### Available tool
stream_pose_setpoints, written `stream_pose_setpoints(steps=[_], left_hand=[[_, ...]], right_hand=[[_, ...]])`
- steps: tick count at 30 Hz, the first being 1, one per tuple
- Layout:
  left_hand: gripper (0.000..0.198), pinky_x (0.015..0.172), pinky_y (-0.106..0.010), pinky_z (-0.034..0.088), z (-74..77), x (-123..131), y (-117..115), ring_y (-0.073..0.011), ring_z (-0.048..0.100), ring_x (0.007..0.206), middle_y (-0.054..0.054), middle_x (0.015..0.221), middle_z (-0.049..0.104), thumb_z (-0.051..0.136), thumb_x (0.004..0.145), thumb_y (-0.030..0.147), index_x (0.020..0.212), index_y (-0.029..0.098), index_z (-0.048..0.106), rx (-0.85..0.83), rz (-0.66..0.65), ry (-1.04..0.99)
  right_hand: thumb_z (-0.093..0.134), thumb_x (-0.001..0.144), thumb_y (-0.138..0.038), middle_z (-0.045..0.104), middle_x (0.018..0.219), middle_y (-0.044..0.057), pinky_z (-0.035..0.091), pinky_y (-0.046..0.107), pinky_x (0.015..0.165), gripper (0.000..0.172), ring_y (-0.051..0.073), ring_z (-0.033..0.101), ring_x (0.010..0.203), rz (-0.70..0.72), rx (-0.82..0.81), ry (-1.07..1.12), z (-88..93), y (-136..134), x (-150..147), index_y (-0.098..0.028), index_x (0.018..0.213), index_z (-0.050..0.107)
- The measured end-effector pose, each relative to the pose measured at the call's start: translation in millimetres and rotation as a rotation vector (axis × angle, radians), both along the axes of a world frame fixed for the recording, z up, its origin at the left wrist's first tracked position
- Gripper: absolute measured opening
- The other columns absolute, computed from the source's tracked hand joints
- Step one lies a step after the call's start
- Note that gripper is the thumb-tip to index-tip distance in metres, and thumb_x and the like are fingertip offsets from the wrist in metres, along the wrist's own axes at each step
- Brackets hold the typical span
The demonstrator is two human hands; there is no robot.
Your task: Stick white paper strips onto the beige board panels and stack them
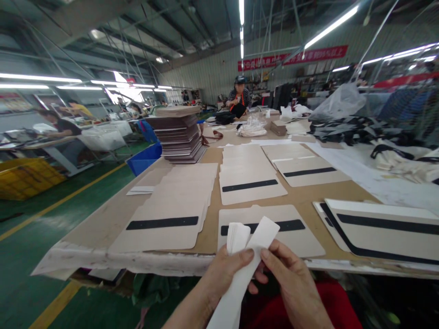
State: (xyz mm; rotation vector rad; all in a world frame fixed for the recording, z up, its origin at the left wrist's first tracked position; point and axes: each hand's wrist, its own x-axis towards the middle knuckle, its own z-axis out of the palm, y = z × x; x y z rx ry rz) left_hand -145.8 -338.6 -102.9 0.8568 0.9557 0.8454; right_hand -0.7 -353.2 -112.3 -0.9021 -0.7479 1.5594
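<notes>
My left hand (224, 274) is closed around a stack of white strips (237, 237) near the table's front edge. My right hand (291, 278) pinches one long white strip (250, 260) that runs from the stack down toward my lap. Just beyond the hands lies a beige card panel with a black stripe (270, 226). Similar striped panels lie in fanned piles at the left (171, 214) and in the middle (248, 180).
The long brown worktable (302, 196) carries a tall stack of dark boards (180, 135), more panels at the right (384, 228) and bags and fabric farther back. A person (239, 98) sits at the far end. Green floor with yellow lines and a blue bin (146, 157) lie left.
</notes>
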Motion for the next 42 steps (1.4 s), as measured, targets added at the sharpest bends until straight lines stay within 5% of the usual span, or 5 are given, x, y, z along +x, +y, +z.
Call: stream_pose_setpoints(steps=[9,15,21,30,42], left_hand=[[0.043,0.049,-0.021,0.049,1.1,1,-3,-0.0158,0.064,0.060,-0.009,0.071,0.068,0.069,0.073,0.048,0.090,0.009,0.065,-0.068,-0.031,0.053],[0.030,0.043,-0.017,0.032,23.5,-38,-11,-0.0069,0.048,0.047,-0.001,0.066,0.062,0.061,0.079,0.044,0.079,0.014,0.059,0.139,-0.134,0.343],[0.021,0.075,-0.029,0.044,55.0,-48,-17,-0.0182,0.057,0.085,-0.004,0.090,0.064,0.043,0.084,0.014,0.087,0.019,0.062,0.662,-0.226,1.061],[0.041,0.096,-0.038,0.044,1.1,-17,22,-0.0258,0.047,0.111,-0.010,0.127,0.053,0.041,0.081,0.008,0.119,0.014,0.055,0.659,-0.121,1.603],[0.023,0.083,-0.037,0.050,-3.3,-27,34,-0.0258,0.049,0.101,-0.009,0.113,0.055,0.045,0.079,0.014,0.097,0.016,0.060,0.635,-0.111,1.538]], right_hand=[[0.068,0.081,-0.041,0.050,0.056,-0.006,0.038,0.018,0.042,0.026,0.008,0.046,0.046,0.015,-0.017,0.104,0.4,7,-8,-0.019,0.074,0.058],[0.075,0.074,-0.031,0.059,0.069,-0.004,0.050,0.018,0.053,0.019,0.010,0.057,0.060,-0.254,0.056,0.168,36.7,31,59,-0.023,0.082,0.061],[0.081,0.064,-0.039,0.064,0.067,0.000,0.041,0.019,0.042,0.035,0.011,0.051,0.050,-0.002,0.048,-0.547,72.3,69,117,-0.022,0.091,0.069],[0.059,0.082,-0.041,0.059,0.067,-0.003,0.035,0.024,0.056,0.024,0.011,0.048,0.060,0.639,0.414,-1.216,78.9,154,43,-0.021,0.090,0.069],[0.058,0.079,-0.032,0.061,0.069,-0.001,0.035,0.026,0.059,0.020,0.012,0.049,0.061,0.767,0.457,-1.318,29.3,199,-18,-0.018,0.088,0.069]])
